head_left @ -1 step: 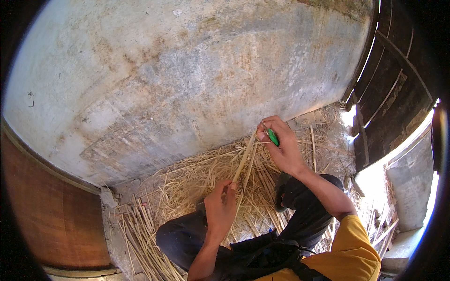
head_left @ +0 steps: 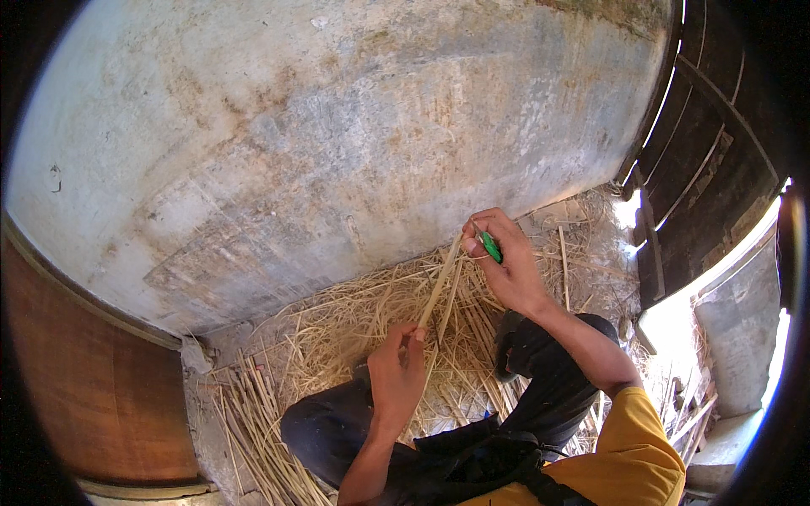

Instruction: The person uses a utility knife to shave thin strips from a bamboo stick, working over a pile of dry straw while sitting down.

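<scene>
My left hand (head_left: 398,368) pinches the lower part of a long, pale bamboo strip (head_left: 440,287) between thumb and fingers. The strip slants up to the right, and its upper end meets the fingertips of my right hand (head_left: 509,263). Closed in that right hand is a small knife (head_left: 490,246) with a green handle; a short bit of its metal blade shows by the fingertips. Another thin strand hangs down beside the strip from the right hand. The fingers cover the exact spot where blade and strip meet.
Loose shavings (head_left: 337,325) cover the floor between my bent legs and the weathered wall (head_left: 363,152). A bundle of thin sticks (head_left: 257,422) lies left of my knee (head_left: 325,426). Dark boards (head_left: 717,160) stand at the right, a brown wooden panel (head_left: 93,379) at the left.
</scene>
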Motion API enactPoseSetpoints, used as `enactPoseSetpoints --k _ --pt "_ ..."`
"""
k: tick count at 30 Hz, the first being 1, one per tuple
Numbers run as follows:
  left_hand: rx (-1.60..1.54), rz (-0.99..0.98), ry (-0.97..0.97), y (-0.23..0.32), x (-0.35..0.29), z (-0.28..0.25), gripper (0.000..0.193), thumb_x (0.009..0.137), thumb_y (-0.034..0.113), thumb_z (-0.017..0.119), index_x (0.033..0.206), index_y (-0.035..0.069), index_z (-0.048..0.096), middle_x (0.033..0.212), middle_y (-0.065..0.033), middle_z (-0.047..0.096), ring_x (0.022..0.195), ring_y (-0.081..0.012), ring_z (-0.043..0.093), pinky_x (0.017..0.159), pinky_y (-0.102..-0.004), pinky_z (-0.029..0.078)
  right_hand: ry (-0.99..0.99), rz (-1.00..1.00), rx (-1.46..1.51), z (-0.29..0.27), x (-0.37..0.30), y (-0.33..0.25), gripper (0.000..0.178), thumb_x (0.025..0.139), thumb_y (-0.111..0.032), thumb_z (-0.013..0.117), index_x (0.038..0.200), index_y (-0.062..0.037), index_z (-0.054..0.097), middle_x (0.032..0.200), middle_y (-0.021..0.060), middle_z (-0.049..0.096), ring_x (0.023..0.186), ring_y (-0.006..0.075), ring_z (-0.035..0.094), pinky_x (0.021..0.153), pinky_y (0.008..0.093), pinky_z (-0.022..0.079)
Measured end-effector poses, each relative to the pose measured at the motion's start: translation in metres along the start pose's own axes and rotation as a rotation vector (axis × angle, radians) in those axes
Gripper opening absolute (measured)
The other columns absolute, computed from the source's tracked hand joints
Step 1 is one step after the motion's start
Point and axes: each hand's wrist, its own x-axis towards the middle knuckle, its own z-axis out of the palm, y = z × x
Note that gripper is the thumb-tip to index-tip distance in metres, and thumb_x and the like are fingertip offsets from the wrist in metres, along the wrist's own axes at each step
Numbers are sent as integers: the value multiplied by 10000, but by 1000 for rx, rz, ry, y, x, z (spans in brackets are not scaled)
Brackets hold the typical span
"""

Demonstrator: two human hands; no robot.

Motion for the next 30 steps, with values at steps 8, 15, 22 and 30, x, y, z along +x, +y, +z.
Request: enactPoseSetpoints --k 8,15,22,30 --pt "61 25 13 2 2 0 163 1037 158 608 1080 6 648 736 -20 570 641 -75 478 573 -276 395 -49 71 147 -1 1 9 146 1015 -125 617 1071 9 610 1030 130 611 912 252 627 846 345 483" --pt "-238 -125 -129 4 7 -5 210 1067 214 584 1114 24 660 736 56 525 633 -55 454 561 -251 364 -217 348 429 -7 -3 4 163 970 -90 649 1105 -6 616 877 20 610 776 146 583 754 296 482" --pt "-328 -163 -156 -8 4 -6 217 1067 181 580 1122 15 708 741 33 513 668 -54 454 609 -238 389 -210 370 958 -20 5 -2 350 1010 -322 640 1187 -83 456 919 44 564 522 63 400 471 218 305" --pt "-333 -141 -150 2 5 -10 246 1075 197 580 1110 -8 713 747 52 526 682 -40 447 603 -225 362 -451 353 836 -29 1 -7 162 1095 -220 473 1139 -79 407 864 84 577 547 90 461 489 237 371"
